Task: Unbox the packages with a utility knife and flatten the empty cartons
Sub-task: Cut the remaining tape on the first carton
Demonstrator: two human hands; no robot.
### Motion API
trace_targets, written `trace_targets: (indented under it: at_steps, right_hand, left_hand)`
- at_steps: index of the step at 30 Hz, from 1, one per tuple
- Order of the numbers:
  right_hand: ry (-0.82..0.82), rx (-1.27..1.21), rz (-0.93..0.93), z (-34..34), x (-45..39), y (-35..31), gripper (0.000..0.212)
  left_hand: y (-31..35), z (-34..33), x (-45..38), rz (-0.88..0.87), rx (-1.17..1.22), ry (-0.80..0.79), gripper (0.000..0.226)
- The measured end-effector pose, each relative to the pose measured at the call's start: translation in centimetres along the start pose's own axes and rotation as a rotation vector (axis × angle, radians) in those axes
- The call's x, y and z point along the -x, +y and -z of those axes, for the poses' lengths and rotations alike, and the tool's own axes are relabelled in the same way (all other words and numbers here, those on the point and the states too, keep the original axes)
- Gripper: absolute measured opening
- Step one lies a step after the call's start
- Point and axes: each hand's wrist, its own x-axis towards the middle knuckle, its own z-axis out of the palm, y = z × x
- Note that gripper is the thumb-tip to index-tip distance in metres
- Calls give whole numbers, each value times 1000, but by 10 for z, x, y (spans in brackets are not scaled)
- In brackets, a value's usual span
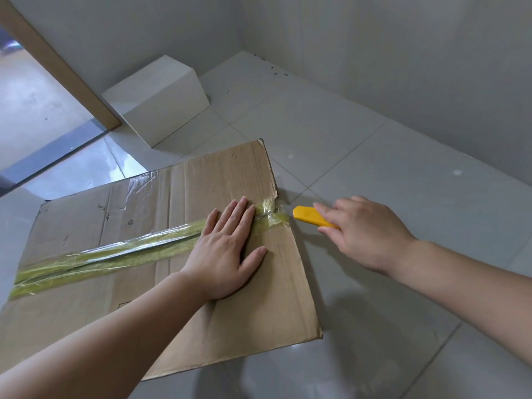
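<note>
Cardboard carton (161,254) on the tiled floor (403,174): top seam tape (115,251) appears uncut, so unboxing and flattening remain. Left hand (227,249) flat, pressing the lid. Right hand (359,228) grips the yellow utility knife (309,216) just beside the taped edge.

A bare indoor corner, likely a storeroom or an unfurnished room: glossy pale floor tiles (374,156) run to 2 plain grey walls (403,53). A white block (157,99) sits against the wall left of that corner, and a wooden door frame (57,67) stands just left of the block.
</note>
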Motion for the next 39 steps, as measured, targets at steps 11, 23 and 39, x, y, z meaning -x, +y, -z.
trace_targets:
  at_steps: [11,23,39]
  right_hand:
    - [-74,25,-137,2,-45,-2,43]
    - [-35,-77,-161,6,-60,-38,33]
    - [-168,156,-60,-15,-78,-174,34]
  left_hand:
    - [-10,9,7,34,-19,-18,83]
    - [-71,24,103,346,-84,35,85]
    - [-216,21,186,705,-126,6,76]
